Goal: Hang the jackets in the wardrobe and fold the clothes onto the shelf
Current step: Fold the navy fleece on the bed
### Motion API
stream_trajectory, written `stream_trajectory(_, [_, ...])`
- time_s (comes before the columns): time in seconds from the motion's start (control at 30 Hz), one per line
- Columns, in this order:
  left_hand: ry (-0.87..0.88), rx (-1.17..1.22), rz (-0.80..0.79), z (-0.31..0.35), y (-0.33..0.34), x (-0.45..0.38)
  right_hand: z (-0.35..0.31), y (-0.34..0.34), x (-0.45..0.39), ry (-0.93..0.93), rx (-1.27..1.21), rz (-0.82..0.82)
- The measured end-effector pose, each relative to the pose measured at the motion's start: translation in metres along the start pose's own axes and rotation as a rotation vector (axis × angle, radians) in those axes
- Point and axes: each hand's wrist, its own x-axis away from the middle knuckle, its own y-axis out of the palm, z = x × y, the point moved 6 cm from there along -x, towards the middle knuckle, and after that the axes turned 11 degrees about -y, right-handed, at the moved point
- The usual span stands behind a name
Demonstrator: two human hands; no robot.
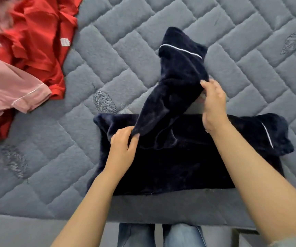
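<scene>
A dark navy fleece top [170, 166] lay spread on the grey quilted mattress [108, 50], close to its near edge where the person stood. The left hand [124, 148] pinched the base of one sleeve [175, 82] between thumb and curled fingers, near the top's left shoulder. The right hand [213, 102] gripped the same sleeve further along, lifting it off the mattress so the white-piped cuff pointed away from the person. The other sleeve lay flat to the right of the top. Well to the left of the top sat a red garment [36, 41], and a pink garment [9, 90] partly overlapped it.
</scene>
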Motion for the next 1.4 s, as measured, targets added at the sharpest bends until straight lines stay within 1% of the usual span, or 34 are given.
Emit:
stream_trajectory(0.03, [-0.014, 0.105, -0.034, -0.001, -0.007, 0.004, -0.004, -0.017, 0.02, -0.012, -0.052, 0.043])
stream_trajectory(0.1, [0.014, 0.19, -0.089, 0.0, -0.018, 0.015, 0.0, -0.051, 0.065, 0.009, -0.197, 0.145])
stream_trajectory(0.17, [0.02, 0.262, -0.199, -0.002, -0.025, 0.027, 0.021, -0.074, 0.111, 0.108, -0.318, 0.229])
stream_trajectory(0.2, [0.026, 0.271, -0.264, -0.004, -0.027, 0.032, 0.036, -0.083, 0.134, 0.183, -0.325, 0.257])
stream_trajectory(0.23, [0.036, 0.232, -0.317, -0.007, -0.029, 0.036, 0.053, -0.088, 0.155, 0.28, -0.294, 0.26])
stream_trajectory(0.3, [0.056, 0.036, -0.394, -0.018, -0.027, 0.039, 0.083, -0.088, 0.19, 0.504, -0.208, 0.155])
stream_trajectory(0.33, [0.057, -0.077, -0.431, -0.024, -0.025, 0.038, 0.093, -0.085, 0.202, 0.581, -0.195, 0.102])
stream_trajectory(0.37, [0.059, -0.194, -0.466, -0.028, -0.022, 0.038, 0.098, -0.085, 0.208, 0.609, -0.181, 0.092])
stream_trajectory(0.4, [0.083, -0.301, -0.493, -0.032, -0.018, 0.038, 0.099, -0.086, 0.206, 0.59, -0.163, 0.127])
stream_trajectory(0.47, [0.16, -0.488, -0.516, -0.037, -0.007, 0.037, 0.089, -0.092, 0.19, 0.474, -0.104, 0.264])
stream_trajectory(0.53, [0.222, -0.588, -0.511, -0.036, 0.004, 0.039, 0.075, -0.095, 0.167, 0.374, -0.029, 0.346])
stream_trajectory(0.63, [0.327, -0.624, -0.496, -0.032, 0.019, 0.048, 0.067, -0.088, 0.132, 0.337, 0.157, 0.289])
stream_trajectory(0.7, [0.39, -0.646, -0.511, -0.033, 0.027, 0.058, 0.063, -0.08, 0.112, 0.333, 0.317, 0.207])
stream_trajectory(0.73, [0.391, -0.664, -0.536, -0.037, 0.031, 0.062, 0.063, -0.075, 0.104, 0.367, 0.338, 0.149])
stream_trajectory(0.77, [0.357, -0.685, -0.572, -0.042, 0.034, 0.066, 0.062, -0.069, 0.1, 0.437, 0.298, 0.077])
stream_trajectory(0.83, [0.241, -0.757, -0.625, -0.056, 0.037, 0.072, 0.054, -0.054, 0.106, 0.611, 0.054, -0.09])
stream_trajectory(0.87, [0.2, -0.788, -0.618, -0.06, 0.038, 0.075, 0.046, -0.047, 0.112, 0.64, -0.126, -0.142])
stream_trajectory(0.93, [0.199, -0.808, -0.533, -0.06, 0.035, 0.077, 0.029, -0.046, 0.126, 0.56, -0.497, -0.126])
stream_trajectory(1.0, [0.228, -0.778, -0.512, -0.057, 0.03, 0.076, 0.015, -0.059, 0.146, 0.453, -0.753, -0.033])
stream_trajectory(1.07, [0.204, -0.693, -0.581, -0.055, 0.023, 0.073, 0.008, -0.081, 0.168, 0.379, -0.897, 0.081])
stream_trajectory(1.1, [0.164, -0.657, -0.631, -0.053, 0.017, 0.074, 0.007, -0.094, 0.177, 0.347, -0.932, 0.139])
stream_trajectory(1.17, [0.107, -0.591, -0.704, -0.046, 0.004, 0.077, 0.005, -0.118, 0.191, 0.284, -0.931, 0.226])
stream_trajectory(1.23, [0.095, -0.477, -0.736, -0.031, -0.014, 0.078, 0.0, -0.136, 0.196, 0.215, -0.92, 0.255])
stream_trajectory(1.3, [0.113, -0.347, -0.685, -0.011, -0.031, 0.069, -0.006, -0.149, 0.194, 0.162, -0.905, 0.258])
stream_trajectory(1.33, [0.082, -0.229, -0.668, -0.001, -0.037, 0.06, -0.008, -0.155, 0.19, 0.144, -0.893, 0.248])
stream_trajectory(1.4, [-0.109, 0.082, -0.719, 0.014, -0.041, 0.041, -0.005, -0.167, 0.181, 0.14, -0.873, 0.231])
